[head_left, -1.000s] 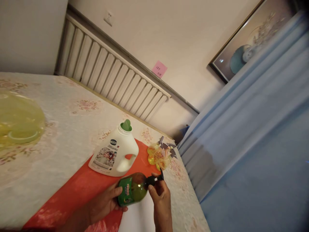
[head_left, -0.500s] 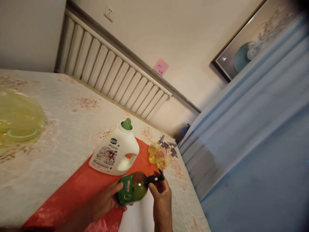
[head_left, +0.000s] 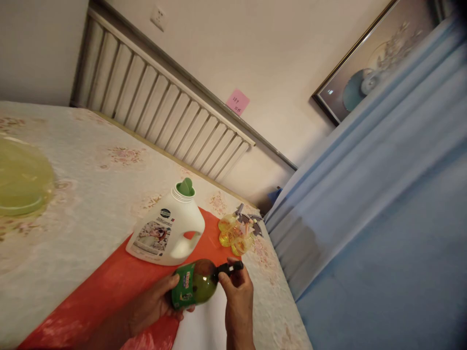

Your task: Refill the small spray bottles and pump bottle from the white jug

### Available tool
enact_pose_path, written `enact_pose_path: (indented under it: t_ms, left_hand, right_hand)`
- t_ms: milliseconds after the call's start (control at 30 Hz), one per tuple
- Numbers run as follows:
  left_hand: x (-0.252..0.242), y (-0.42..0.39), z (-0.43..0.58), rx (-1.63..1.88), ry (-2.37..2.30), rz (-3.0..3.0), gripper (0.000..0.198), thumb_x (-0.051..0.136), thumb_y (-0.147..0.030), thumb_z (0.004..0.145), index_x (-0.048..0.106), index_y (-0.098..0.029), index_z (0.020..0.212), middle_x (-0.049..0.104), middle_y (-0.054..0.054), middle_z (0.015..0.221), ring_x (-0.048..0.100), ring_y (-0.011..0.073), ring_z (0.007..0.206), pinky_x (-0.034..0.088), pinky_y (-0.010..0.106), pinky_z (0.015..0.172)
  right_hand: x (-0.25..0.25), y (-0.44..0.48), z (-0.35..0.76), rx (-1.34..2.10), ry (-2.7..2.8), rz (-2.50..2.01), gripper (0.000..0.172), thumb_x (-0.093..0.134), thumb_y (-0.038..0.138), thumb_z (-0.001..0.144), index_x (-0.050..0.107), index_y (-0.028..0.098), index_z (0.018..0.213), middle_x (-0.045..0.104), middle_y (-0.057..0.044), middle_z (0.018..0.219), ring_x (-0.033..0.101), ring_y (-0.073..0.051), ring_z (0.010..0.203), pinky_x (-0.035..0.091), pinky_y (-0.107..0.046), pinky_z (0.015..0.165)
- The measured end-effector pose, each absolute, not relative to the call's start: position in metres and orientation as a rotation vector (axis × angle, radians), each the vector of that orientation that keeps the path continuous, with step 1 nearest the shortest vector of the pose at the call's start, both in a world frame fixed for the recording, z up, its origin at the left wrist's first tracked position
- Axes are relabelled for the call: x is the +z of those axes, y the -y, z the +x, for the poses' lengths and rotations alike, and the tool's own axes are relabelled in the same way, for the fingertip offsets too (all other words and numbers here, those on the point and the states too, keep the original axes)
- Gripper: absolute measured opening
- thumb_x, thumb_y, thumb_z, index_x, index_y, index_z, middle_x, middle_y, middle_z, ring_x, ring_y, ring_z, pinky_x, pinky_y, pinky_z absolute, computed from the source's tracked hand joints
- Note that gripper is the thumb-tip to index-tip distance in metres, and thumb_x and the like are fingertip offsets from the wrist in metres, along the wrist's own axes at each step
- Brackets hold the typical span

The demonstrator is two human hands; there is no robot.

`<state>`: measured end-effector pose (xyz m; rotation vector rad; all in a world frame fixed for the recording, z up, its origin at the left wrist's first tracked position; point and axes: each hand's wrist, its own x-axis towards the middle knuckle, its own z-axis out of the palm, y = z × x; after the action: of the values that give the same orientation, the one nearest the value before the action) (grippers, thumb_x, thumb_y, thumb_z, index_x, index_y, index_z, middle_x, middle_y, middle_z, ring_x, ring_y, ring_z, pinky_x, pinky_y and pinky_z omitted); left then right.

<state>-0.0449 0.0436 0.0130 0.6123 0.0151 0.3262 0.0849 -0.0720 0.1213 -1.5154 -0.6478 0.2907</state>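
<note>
A green pump bottle [head_left: 199, 282] with a green label lies tilted on its side in the air, its black pump head [head_left: 229, 268] pointing right. Around its base and label side, my left hand [head_left: 164, 301] is wrapped. My right hand [head_left: 239, 291] pinches the pump's collar between thumb and fingers. Just beyond the bottle stands a large white detergent jug [head_left: 168, 228], uncapped, with a green spout insert in its neck. It rests on a red sheet [head_left: 98, 282]. Several small bottles of yellow liquid [head_left: 235, 236] with grey spray heads stand to the right.
A translucent yellow-green basin [head_left: 25, 175] sits at the left on the flowered tablecloth [head_left: 87, 194]. Behind the table's far edge runs a white radiator [head_left: 156, 97]. A blue curtain [head_left: 365, 194] hangs along the right side. A white surface [head_left: 204, 325] shows below the bottle.
The black pump head has turned, so its nozzle now looks different in my right fingers. The whole scene has shifted slightly left; both hands keep their hold on the bottle.
</note>
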Motion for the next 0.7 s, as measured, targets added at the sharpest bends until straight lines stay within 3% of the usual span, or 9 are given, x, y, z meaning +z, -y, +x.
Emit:
enact_pose_path:
  t_ms: [133, 433, 600, 700]
  left_hand:
    - [0.015, -0.046, -0.047, 0.299, -0.040, 0.590, 0.051, 0.045, -0.049, 0.093, 0.060, -0.011, 0.124, 0.073, 0.017, 0.103, 0.068, 0.0264, 0.080, 0.047, 0.032, 0.062]
    - [0.011, -0.052, -0.045, 0.302, -0.085, 0.567, 0.056, 0.052, -0.056, 0.088, 0.066, -0.009, 0.114, 0.075, 0.017, 0.095, 0.069, 0.0266, 0.080, 0.048, 0.031, 0.061]
    - [0.011, -0.053, -0.045, 0.310, -0.097, 0.559, 0.054, 0.052, -0.055, 0.088, 0.069, -0.008, 0.107, 0.075, 0.018, 0.089, 0.068, 0.0253, 0.076, 0.047, 0.030, 0.060]
    - [0.010, -0.054, -0.045, 0.319, -0.091, 0.540, 0.054, 0.050, -0.056, 0.089, 0.067, -0.009, 0.112, 0.074, 0.017, 0.097, 0.067, 0.0255, 0.077, 0.047, 0.031, 0.061]
  right_hand:
    - [0.129, 0.073, 0.088, 0.217, 0.658, -1.461, 0.042, 0.075, 0.029, 0.066, 0.067, 0.016, 0.105, 0.071, -0.006, 0.095, 0.066, -0.021, 0.088, 0.052, -0.031, 0.078]
    - [0.153, 0.084, 0.103, 0.027, 0.618, -1.314, 0.043, 0.073, 0.031, 0.072, 0.062, 0.019, 0.112, 0.069, -0.006, 0.104, 0.064, -0.022, 0.099, 0.050, -0.034, 0.086]
    - [0.161, 0.091, 0.112, 0.006, 0.534, -1.223, 0.040, 0.076, 0.028, 0.069, 0.063, 0.018, 0.106, 0.066, -0.003, 0.096, 0.063, -0.018, 0.093, 0.051, -0.029, 0.081]
    - [0.159, 0.096, 0.119, 0.046, 0.468, -1.147, 0.040, 0.078, 0.028, 0.067, 0.064, 0.018, 0.104, 0.065, -0.003, 0.096, 0.063, -0.016, 0.089, 0.051, -0.027, 0.078]
